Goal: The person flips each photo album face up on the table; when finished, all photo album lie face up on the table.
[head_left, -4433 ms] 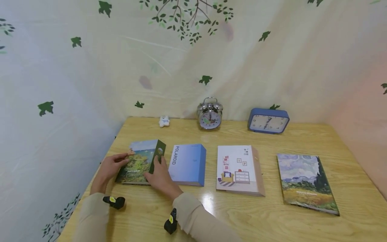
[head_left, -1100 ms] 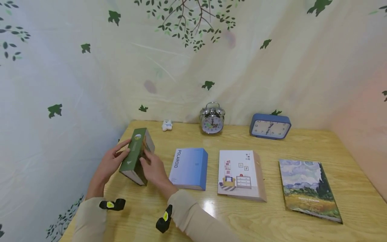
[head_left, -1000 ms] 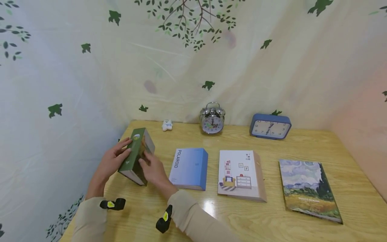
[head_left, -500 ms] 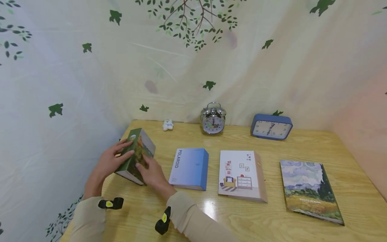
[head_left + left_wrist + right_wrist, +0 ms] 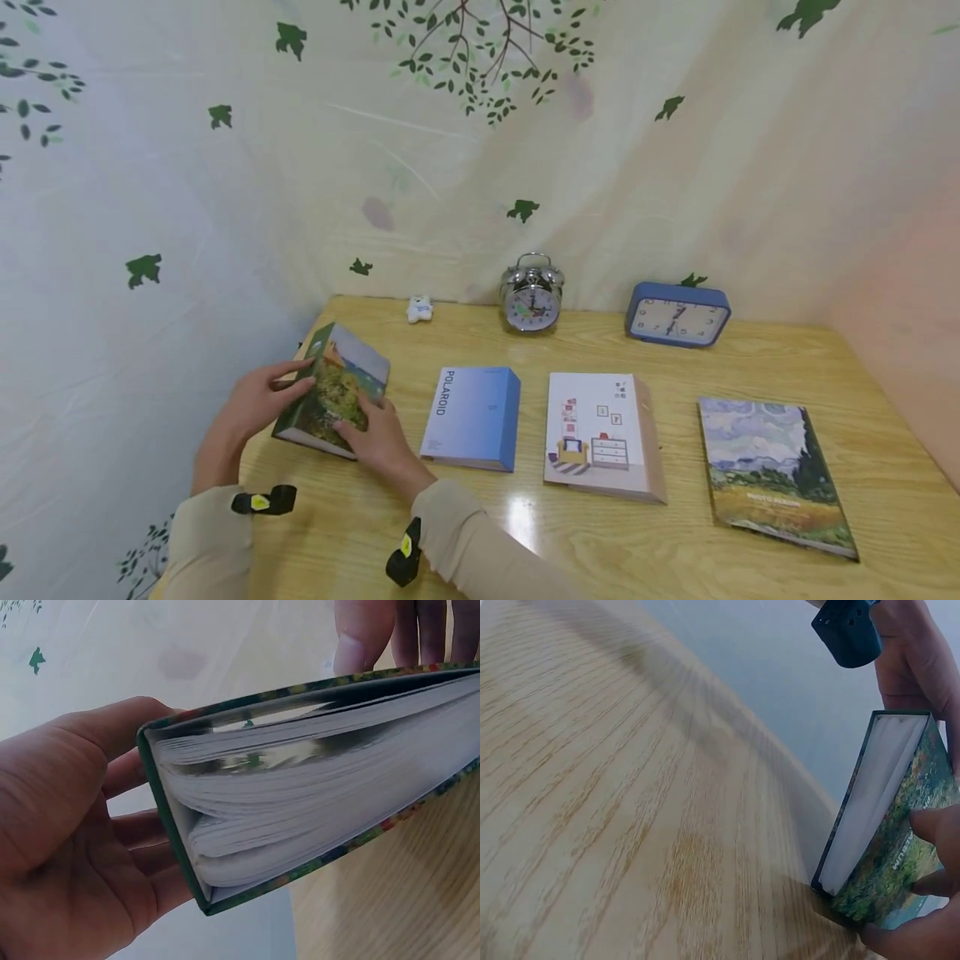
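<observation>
A thick photo album [image 5: 341, 387] with a painted landscape cover and a green spine is tilted at the left of the table, its spine side raised to the left. My left hand [image 5: 255, 404] grips it at the spine; in the left wrist view the album's white pages [image 5: 285, 795] show between the covers. My right hand [image 5: 386, 442] holds it from the right, with fingertips on the painted cover. The right wrist view shows the lower corner of the album [image 5: 881, 832] at the tabletop. Part of the far cover is hidden.
A blue Polaroid album [image 5: 468, 417] lies just right of the hands, then a white illustrated album [image 5: 596, 433] and another painted album [image 5: 776, 475]. Along the back stand a small white bear figure [image 5: 420, 309], a silver alarm clock [image 5: 532, 300] and a blue clock [image 5: 678, 317] on the wooden table [image 5: 600, 550].
The album was laid flat, then stood with its spine upward; now it leans over to the left, showing more of its painted cover. Both hands still hold it; the left has shifted left.
</observation>
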Available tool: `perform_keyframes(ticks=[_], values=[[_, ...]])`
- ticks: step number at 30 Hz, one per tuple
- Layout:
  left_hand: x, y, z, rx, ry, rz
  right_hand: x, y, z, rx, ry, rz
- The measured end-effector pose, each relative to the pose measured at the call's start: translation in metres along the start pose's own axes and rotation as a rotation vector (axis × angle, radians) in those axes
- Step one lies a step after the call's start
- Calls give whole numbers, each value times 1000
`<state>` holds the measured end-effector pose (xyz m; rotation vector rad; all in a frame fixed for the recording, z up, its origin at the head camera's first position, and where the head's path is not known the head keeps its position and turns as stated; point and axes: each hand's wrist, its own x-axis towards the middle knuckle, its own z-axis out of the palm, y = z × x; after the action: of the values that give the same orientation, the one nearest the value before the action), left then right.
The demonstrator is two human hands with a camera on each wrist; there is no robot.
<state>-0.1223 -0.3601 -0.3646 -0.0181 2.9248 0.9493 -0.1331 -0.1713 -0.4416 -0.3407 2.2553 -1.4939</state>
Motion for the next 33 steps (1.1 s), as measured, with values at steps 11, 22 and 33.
perform_keyframes(ticks=[11,22,33], values=[[-3,-23,13,-12,-15,-41,3,12,8,-1,41,-26],[2,-49,34,-118,-73,-198,5,17,11,-143,61,-76],[2,-64,38,-187,-56,-237,2,15,5,-74,25,-86]])
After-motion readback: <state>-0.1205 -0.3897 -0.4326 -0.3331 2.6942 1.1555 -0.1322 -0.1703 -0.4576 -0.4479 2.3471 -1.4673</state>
